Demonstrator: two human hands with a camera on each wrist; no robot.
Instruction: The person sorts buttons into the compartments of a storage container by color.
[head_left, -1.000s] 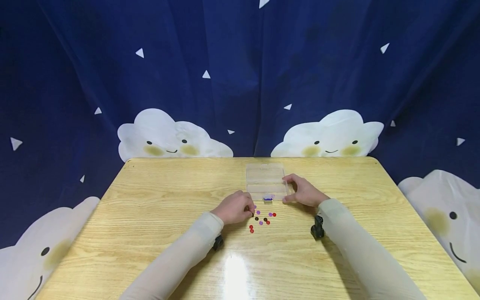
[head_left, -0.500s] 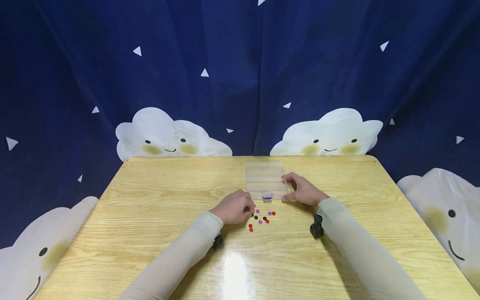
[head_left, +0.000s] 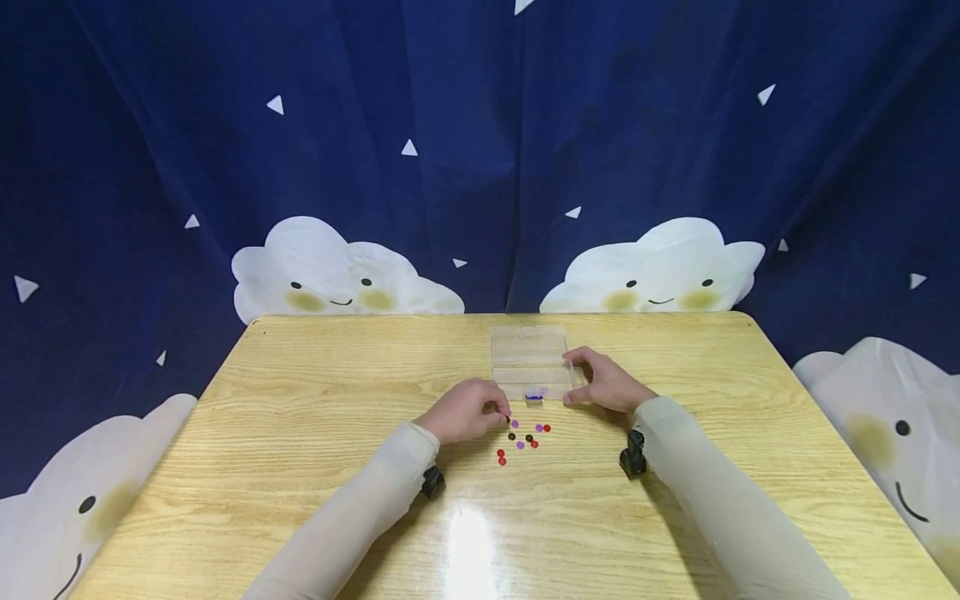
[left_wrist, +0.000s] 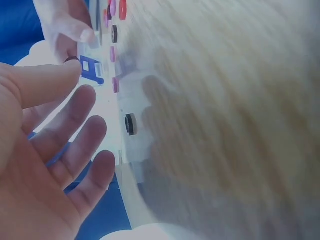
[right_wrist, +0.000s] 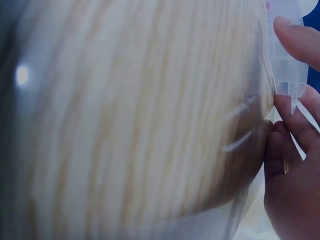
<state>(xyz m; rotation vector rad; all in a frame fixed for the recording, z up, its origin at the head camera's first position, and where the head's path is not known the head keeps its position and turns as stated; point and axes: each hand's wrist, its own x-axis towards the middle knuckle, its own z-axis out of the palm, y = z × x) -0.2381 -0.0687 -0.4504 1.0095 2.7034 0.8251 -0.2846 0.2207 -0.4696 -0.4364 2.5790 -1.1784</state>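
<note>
My left hand [head_left: 468, 410] pinches a small black disc [left_wrist: 73, 59] between thumb and index finger, just above the table in front of the box. Its other fingers are spread loosely in the left wrist view. My right hand [head_left: 609, 383] holds the right end of a clear plastic box [head_left: 531, 376], thumb at the front side and fingers at the back. The lid [head_left: 528, 343] of that box lies folded back, away from me. A blue mark [left_wrist: 91, 69] shows on the box front. Loose purple discs [head_left: 521, 445], red discs [head_left: 501, 453] and black discs [head_left: 512, 437] lie before the box.
The wooden table [head_left: 337, 375] has rounded back corners. Behind it hangs a dark blue curtain [head_left: 465, 150] with white clouds and triangles. A bright reflection lies on the tabletop near its front.
My left hand has risen a little off the table with the black disc between its fingertips. My right hand and the box have stayed in place.
</note>
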